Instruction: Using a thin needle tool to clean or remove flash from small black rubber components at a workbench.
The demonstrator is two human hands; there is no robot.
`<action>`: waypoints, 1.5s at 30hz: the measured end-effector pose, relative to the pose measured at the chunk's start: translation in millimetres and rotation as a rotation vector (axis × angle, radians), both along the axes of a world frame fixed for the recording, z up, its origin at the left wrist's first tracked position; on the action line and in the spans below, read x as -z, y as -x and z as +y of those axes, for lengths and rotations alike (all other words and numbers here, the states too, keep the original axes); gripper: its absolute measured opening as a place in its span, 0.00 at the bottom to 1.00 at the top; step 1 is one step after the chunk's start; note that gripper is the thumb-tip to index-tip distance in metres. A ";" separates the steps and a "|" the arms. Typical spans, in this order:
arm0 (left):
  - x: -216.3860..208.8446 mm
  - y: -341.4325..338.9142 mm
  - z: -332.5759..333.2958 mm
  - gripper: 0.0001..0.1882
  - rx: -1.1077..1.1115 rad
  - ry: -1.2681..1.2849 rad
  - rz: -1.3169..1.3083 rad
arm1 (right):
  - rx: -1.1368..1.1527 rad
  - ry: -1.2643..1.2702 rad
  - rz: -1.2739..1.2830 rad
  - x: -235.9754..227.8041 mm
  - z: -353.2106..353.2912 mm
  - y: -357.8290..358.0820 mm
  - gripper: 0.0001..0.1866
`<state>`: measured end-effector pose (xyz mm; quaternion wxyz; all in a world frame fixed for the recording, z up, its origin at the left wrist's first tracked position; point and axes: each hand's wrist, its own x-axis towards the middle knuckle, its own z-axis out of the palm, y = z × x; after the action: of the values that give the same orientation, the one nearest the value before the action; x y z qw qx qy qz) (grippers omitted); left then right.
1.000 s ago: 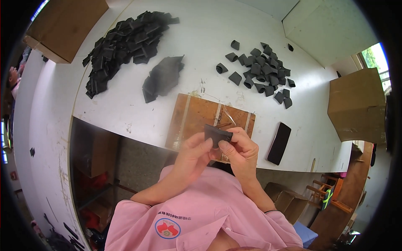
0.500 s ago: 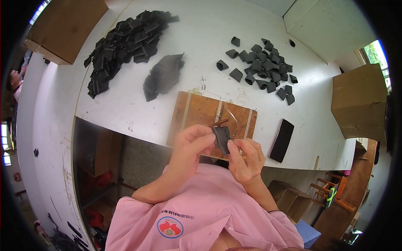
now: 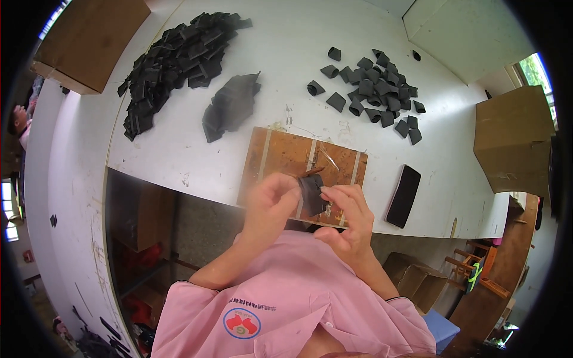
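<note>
A small black folded piece of cloth-like material (image 3: pixel 311 200) is pinched between the thumb and fingers of my left hand (image 3: pixel 271 200), above the near part of a brown wooden board (image 3: pixel 280 152). My right hand (image 3: pixel 352 218) is at the piece's right side. Its fingertips touch or nearly touch the upper right edge, while the thumb stands well apart below. A thin brown stick-like thing (image 3: pixel 314 172) shows just behind the piece; whether it lies on the board or is held, I cannot tell.
Flat black pieces form a large pile (image 3: pixel 179 65) at the far left, with a dark grey clump (image 3: pixel 233 107) beside it. Rolled black pieces (image 3: pixel 376 89) lie at the far right. A black phone (image 3: pixel 403 197) rests right of the board. Cardboard boxes (image 3: pixel 95 42) stand around.
My right thumb has come away from the black piece and dropped lower, opening the hand. My left hand keeps its pinch, and the piece has shifted slightly.
</note>
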<state>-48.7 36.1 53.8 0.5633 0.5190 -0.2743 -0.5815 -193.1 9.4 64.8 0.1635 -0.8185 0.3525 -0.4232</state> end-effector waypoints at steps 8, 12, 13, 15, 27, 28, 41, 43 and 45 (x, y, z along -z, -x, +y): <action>6.8 9.5 2.8 0.03 0.024 0.433 -0.732 | 0.107 -0.442 -0.210 5.8 -0.2 -10.3 0.08; 15.2 20.0 2.3 0.04 -0.200 0.166 -0.460 | 0.201 -0.025 -0.016 13.3 -3.4 -20.1 0.08; 11.6 20.0 -1.5 0.04 -0.194 0.168 -0.459 | 0.242 0.014 0.041 18.5 -4.2 -20.1 0.09; 0.8 17.8 -11.7 0.07 -0.188 -0.032 0.140 | 0.273 0.028 0.025 29.9 -10.4 -18.1 0.08; -0.5 14.5 2.0 0.06 -0.189 0.329 -0.563 | -0.543 -1.741 -1.302 9.5 -9.1 -4.9 0.05; 1.3 19.7 -1.5 0.06 -0.273 0.435 -0.613 | -0.383 -1.735 -1.216 -3.5 -9.5 -8.3 0.08; -10.9 -17.0 -23.9 0.08 0.154 0.017 0.953 | -0.546 -1.299 -0.660 -5.0 -50.6 -10.7 0.14; -16.8 -7.1 -21.7 0.08 0.015 0.092 0.472 | -0.530 -1.296 -0.715 -3.3 -49.2 -11.3 0.13; -25.9 -4.9 -24.0 0.11 -0.021 0.113 0.158 | -0.180 -0.701 -0.338 -4.2 -50.4 -13.5 0.11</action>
<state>-43.8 12.0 79.7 0.6175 0.4416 -0.2558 -0.5985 -179.6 -41.1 69.0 0.5251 -0.6594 0.3706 -0.3900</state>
